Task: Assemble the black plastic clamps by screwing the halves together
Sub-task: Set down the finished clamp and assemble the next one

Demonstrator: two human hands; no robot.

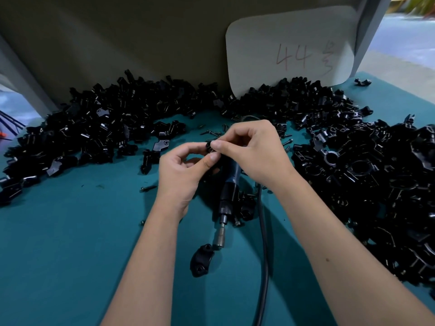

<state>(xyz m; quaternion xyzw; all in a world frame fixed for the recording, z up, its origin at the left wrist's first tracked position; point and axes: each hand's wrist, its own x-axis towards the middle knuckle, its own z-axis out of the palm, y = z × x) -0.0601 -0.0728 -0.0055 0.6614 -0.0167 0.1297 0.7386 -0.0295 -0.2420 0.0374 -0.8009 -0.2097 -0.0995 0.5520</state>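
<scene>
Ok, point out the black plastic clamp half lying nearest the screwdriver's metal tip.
The curved black clamp half lying alone on the teal table, apart from the piles.

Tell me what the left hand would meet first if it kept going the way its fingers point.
The left hand points up-right at the small black clamp part, already pinched by both hands; next comes the right hand.

Two hands (pixel 181 170), one screwdriver (pixel 229 184), one card (pixel 292 48).

We note clamp parts (pixel 98 128) heaped along the tabletop's (pixel 58 255) rear edge and down its right edge. The screwdriver (pixel 229 191) lies at centre, one clamp half (pixel 202 260) before its tip, loose screws (pixel 211 132) behind it.
</scene>
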